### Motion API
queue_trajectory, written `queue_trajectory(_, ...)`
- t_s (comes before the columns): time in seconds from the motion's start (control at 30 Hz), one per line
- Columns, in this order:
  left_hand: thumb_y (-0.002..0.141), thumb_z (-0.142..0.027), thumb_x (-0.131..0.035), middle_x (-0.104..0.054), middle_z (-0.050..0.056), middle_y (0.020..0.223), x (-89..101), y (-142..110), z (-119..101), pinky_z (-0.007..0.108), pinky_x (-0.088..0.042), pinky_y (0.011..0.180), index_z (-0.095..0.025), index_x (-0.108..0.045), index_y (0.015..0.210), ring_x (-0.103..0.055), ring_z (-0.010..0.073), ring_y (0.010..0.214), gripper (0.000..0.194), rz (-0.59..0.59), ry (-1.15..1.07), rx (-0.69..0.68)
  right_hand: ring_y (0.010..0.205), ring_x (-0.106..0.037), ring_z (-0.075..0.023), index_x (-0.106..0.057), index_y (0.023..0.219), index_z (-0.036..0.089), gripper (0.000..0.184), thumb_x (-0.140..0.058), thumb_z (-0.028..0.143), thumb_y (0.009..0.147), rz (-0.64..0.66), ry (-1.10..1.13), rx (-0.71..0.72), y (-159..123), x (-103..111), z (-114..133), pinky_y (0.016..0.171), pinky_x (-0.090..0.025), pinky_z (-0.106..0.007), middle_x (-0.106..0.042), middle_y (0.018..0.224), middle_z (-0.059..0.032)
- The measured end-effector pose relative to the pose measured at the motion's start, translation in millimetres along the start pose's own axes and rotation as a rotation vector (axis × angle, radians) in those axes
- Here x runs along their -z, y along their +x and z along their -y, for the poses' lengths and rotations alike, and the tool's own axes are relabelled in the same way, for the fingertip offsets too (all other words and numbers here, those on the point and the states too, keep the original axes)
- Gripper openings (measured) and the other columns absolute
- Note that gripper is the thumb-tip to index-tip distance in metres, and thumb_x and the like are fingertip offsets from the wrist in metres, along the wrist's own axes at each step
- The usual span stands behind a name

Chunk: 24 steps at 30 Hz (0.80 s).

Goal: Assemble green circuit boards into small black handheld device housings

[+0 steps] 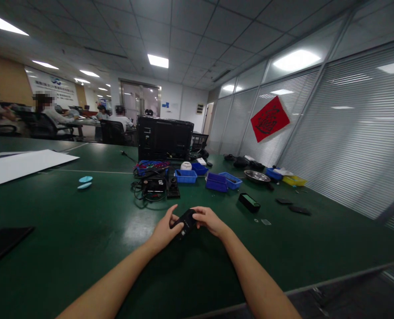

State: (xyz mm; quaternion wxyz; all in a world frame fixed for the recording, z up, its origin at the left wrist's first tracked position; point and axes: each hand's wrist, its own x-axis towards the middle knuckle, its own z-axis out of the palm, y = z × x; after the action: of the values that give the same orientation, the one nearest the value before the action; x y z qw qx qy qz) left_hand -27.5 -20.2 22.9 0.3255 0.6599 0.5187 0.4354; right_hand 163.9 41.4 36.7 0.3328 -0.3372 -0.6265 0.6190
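Both my hands are on a small black box-shaped device (pixel 187 220) with white markings, held tilted just over the green table. My left hand (pixel 164 229) grips its left side, the thumb lying across the near end and the index finger raised. At the upper right end, my right hand (pixel 210 220) pinches the device between thumb and fingers. Its underside is hidden by my fingers. To the right lies an open black box (pixel 249 202) with a green inside, and nearer me a small clear square piece (pixel 266 222).
Ahead stand a large black screen-like unit (pixel 165 138), blue bins (pixel 186 176), a white ball (pixel 186 166) and tangled cables around a black device (pixel 154 185). A metal bowl (pixel 256 176) and dark flat pieces (pixel 299 210) are at right; light-blue pieces (pixel 85 180) and a white sheet (pixel 27 166) at left.
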Motion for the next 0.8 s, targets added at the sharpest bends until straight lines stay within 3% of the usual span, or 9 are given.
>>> queue_trajectory(0.17, 0.076, -0.035, -0.047, -0.058, 0.001, 0.09, -2.4, 0, -3, 0.022, -0.043, 0.061, -0.018, -0.036, 0.125, -0.052, 0.0092, 0.061, 0.053, 0.0, 0.06, 0.055, 0.041, -0.041, -0.005, -0.057, 0.075, 0.014, 0.031, -0.065, 0.043, 0.065, -0.025, -0.054, -0.033, 1, 0, -3, 0.042, -0.035, -0.018, -0.047, 0.051, 0.0062)
queue_trajectory(0.33, 0.074, -0.043, -0.05, -0.058, 0.006, 0.102, -5.6, -7, -4, 0.031, -0.039, 0.082, -0.021, -0.053, 0.11, -0.053, 0.0196, 0.092, 0.042, -0.024, 0.338, -0.12, 0.035, -0.039, -0.005, -0.053, 0.066, 0.015, 0.034, -0.059, 0.048, 0.068, -0.092, -0.201, -0.042, 3, 3, -5, 0.037, -0.028, -0.018, -0.043, 0.043, 0.0074)
queue_trajectory(0.43, 0.067, -0.043, -0.059, -0.057, 0.006, 0.109, -7.1, -11, -3, 0.034, -0.036, 0.087, -0.023, -0.049, 0.115, -0.05, 0.0231, 0.099, 0.053, 0.0, 0.452, -0.19, 0.031, -0.037, -0.0051, -0.052, 0.063, 0.015, 0.035, -0.055, 0.049, 0.071, -0.17, -0.289, -0.063, 5, 5, -6, 0.034, -0.025, -0.018, -0.042, 0.042, 0.0071)
queue_trajectory(0.6, 0.065, -0.031, -0.062, -0.058, 0.006, 0.109, -9.2, -11, 3, 0.034, -0.037, 0.086, -0.022, -0.046, 0.118, -0.051, 0.023, 0.099, 0.056, 0.019, 0.469, -0.163, 0.028, -0.035, -0.0053, -0.054, 0.066, 0.015, 0.039, -0.047, 0.052, 0.076, -0.296, -0.462, -0.092, 9, 7, -11, 0.03, -0.023, -0.019, -0.043, 0.044, 0.0061)
queue_trajectory(0.8, 0.066, -0.037, -0.061, -0.051, 0.008, 0.119, -9.1, -11, 1, 0.034, -0.034, 0.092, -0.021, -0.035, 0.129, -0.047, 0.0229, 0.107, 0.069, 0.028, 0.434, -0.184, 0.028, -0.037, -0.0051, -0.052, 0.067, 0.015, 0.046, -0.036, 0.057, 0.08, -0.331, -0.514, -0.059, 15, 14, -21, 0.031, -0.026, -0.018, -0.047, 0.045, 0.0046)
